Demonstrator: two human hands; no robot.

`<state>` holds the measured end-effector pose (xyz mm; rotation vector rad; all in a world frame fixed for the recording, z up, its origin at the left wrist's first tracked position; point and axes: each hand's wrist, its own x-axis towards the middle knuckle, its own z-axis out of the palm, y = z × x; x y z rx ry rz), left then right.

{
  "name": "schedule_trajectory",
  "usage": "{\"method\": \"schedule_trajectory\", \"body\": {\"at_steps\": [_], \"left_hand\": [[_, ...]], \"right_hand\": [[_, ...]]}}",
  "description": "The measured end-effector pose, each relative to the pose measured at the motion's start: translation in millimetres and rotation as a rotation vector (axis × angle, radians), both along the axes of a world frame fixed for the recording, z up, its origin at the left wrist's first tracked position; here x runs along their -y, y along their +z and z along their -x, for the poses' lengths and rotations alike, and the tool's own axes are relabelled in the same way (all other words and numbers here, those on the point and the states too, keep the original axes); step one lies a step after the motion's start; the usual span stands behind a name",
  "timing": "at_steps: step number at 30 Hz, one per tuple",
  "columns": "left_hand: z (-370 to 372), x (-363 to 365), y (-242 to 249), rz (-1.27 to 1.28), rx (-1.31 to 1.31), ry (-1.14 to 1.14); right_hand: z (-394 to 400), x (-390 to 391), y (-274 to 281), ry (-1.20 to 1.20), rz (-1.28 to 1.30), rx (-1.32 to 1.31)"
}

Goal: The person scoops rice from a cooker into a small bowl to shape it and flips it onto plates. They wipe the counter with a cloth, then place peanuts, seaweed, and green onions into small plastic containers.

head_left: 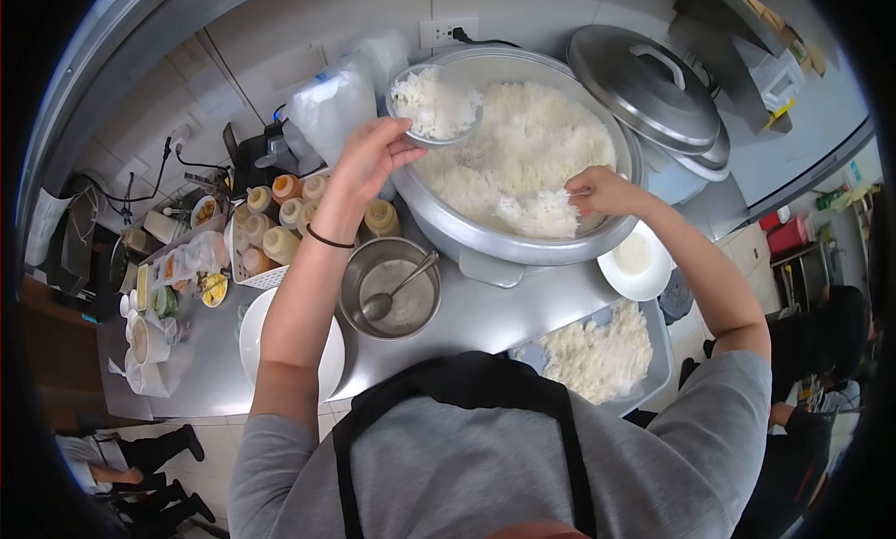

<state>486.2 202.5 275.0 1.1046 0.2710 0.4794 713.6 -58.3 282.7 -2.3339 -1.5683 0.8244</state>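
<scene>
Two hands at pot (551, 251). Left hand (378, 154) pinches rim of bowl (457, 140), part-filled, over pot's far left edge. Right hand (607, 192) closed, apparently on utensil (580, 193), mostly hidden, in rice (537, 128) at pot's right side. Advised: bowl level, inside pot's rim; scoop loosely, no pressing.

a work kitchen: huge rice pot (523, 252) under the right grip (605, 192), squeeze bottles (280, 245) near the left grip (378, 156).
</scene>
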Motion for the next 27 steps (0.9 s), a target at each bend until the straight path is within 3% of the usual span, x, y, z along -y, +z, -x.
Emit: {"method": "schedule_trajectory", "body": {"at_steps": [4, 6, 8, 9, 10, 11, 13, 15, 17, 19, 20, 22, 23, 25, 27], "left_hand": [[-6.9, 9.2, -1.5, -0.048, -0.05, 0.014], [-14.2, 19.3, -1.0, -0.17, -0.112, 0.02], [-24.3, 30.0, -2.2, -0.207, -0.149, 0.034], [-30.1, 35.0, -3.4, -0.244, -0.187, 0.05], [-36.6, 38.5, -4.4, -0.244, -0.185, 0.049], [-44.1, 40.6, -5.5, -0.148, -0.2, -0.016], [-58.2, 43.3, -10.3, -0.053, -0.211, -0.08], [-69.1, 44.8, -18.2, 0.209, -0.119, -0.054], [-78.3, 41.0, -33.5, 0.267, -0.105, -0.048], [-79.1, 40.1, -36.2, 0.326, -0.092, -0.036], [-78.3, 40.6, -35.9, 0.368, -0.087, -0.029], [-76.1, 39.5, -36.5, 0.416, -0.076, -0.012], [-75.6, 38.3, -36.7, 0.414, -0.04, -0.009], [-74.3, 35.3, -35.6, 0.413, -0.004, 0.0], [-74.1, 33.1, -31.4, 0.36, 0.008, -0.003]], "right_hand": [[-10.2, -13.5, 56.6, -0.02, 0.009, 0.028], [-8.0, -26.9, 90.7, -0.059, -0.109, 0.224], [-3.2, -45.3, 110.5, 0.06, -0.241, 0.665], [1.9, -55.9, 110.6, 0.059, -0.241, 0.667], [8.8, -68.0, 108.5, 0.055, -0.237, 0.901], [17.3, -79.4, 104.5, 0.052, -0.231, 1.136], [44.2, -93.6, 84.9, 0.107, -0.225, 1.344], [52.9, -96.0, 59.2, 0.154, -0.257, 1.335], [52.0, -97.8, 56.3, 0.208, -0.292, 1.324], [42.8, -92.3, 63.7, 0.037, -0.332, 0.999], [40.9, -87.7, 67.6, 0.047, -0.337, 0.998], [53.2, -72.3, 83.8, -0.167, -0.432, 0.899], [53.9, -68.2, 75.9, -0.153, -0.433, 0.9], [56.5, -62.7, 53.1, 0.122, -0.714, 1.008], [62.4, -64.8, 41.5, 0.122, -0.625, 0.937]]}}
